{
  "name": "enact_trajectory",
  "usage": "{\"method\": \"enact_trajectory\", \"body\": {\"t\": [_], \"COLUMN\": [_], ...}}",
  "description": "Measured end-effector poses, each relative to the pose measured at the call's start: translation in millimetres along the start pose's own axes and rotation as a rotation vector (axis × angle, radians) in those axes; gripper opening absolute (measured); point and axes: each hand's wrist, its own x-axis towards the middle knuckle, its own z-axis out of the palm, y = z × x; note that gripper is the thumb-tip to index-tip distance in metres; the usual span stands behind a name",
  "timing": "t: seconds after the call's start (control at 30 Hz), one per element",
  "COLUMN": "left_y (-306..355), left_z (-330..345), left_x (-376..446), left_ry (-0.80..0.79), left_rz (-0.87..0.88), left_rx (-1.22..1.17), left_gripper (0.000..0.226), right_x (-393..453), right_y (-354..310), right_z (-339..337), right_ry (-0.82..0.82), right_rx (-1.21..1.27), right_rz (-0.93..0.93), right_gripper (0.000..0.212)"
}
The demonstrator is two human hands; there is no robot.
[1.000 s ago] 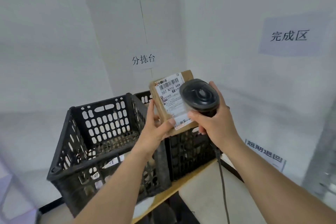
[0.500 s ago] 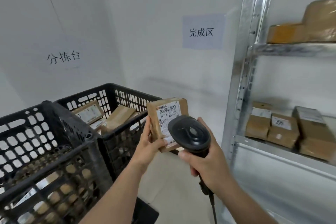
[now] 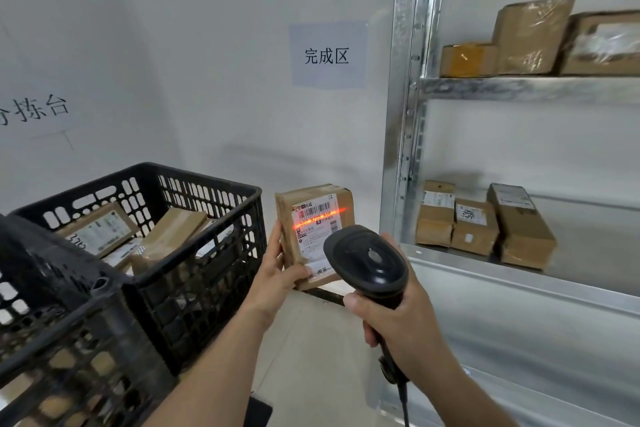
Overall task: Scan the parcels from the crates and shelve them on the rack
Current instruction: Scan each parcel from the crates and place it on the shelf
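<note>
**Red scan line crosses the parcel label**

The left hand [image 3: 277, 274] grips a brown parcel [image 3: 313, 232] upright, held in the air between the black crate [image 3: 194, 253] and the metal rack [image 3: 405, 114]. The right hand [image 3: 405, 329] is wrapped around the black scanner [image 3: 367, 260], its beam across the barcode.

Two black crates [image 3: 194, 253] [image 3: 52, 340]. One rack [image 3: 405, 114] with two shelves in view: three parcels [image 3: 533, 38] on the upper shelf, three parcels [image 3: 474, 225] on the lower. One parcel [image 3: 311, 218] held up, one scanner [image 3: 370, 263], two wall signs [image 3: 327, 55] [image 3: 34, 111]. Parcels in the crates overlap, too many to count surely.
</note>
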Motion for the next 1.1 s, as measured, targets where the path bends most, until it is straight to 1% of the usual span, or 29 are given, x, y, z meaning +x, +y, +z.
{"method": "enact_trajectory", "body": {"t": [0.2, 0.43, 0.57, 0.67, 0.73, 0.8, 1.0, 1.1], "left_y": [-1, 2, 1, 1, 1, -1, -9, -16], "left_z": [4, 8, 13, 22, 30, 40, 78, 107], "left_x": [1, 4, 3, 0, -1, -2, 1, -1], "left_ry": [0.015, -0.017, -0.058, -0.122, -0.186, -0.256, -0.392, -0.430], "left_rz": [-0.030, -0.036, -0.075, -0.109, -0.121, -0.126, -0.180, -0.218], "left_rx": [-0.008, -0.018, -0.071, -0.084, -0.088, -0.096, -0.125, -0.116], "left_gripper": [0.090, 0.087, 0.077, 0.074, 0.074, 0.069, 0.059, 0.046], "right_x": [1, 3, 6, 7, 6, 4, -11, -21], "right_y": [-3, 1, 5, 7, 10, 13, 19, 21], "right_z": [-5, -6, -16, -29, -37, -45, -75, -96], "right_ry": [0.015, 0.059, 0.171, 0.278, 0.355, 0.417, 0.544, 0.613], "right_rx": [0.001, -0.019, -0.160, -0.251, -0.257, -0.256, -0.232, -0.200], "right_rz": [-0.022, -0.028, -0.097, -0.085, -0.076, -0.069, -0.028, -0.016], "right_gripper": [0.091, 0.094, 0.101, 0.105, 0.107, 0.107, 0.105, 0.100]}}
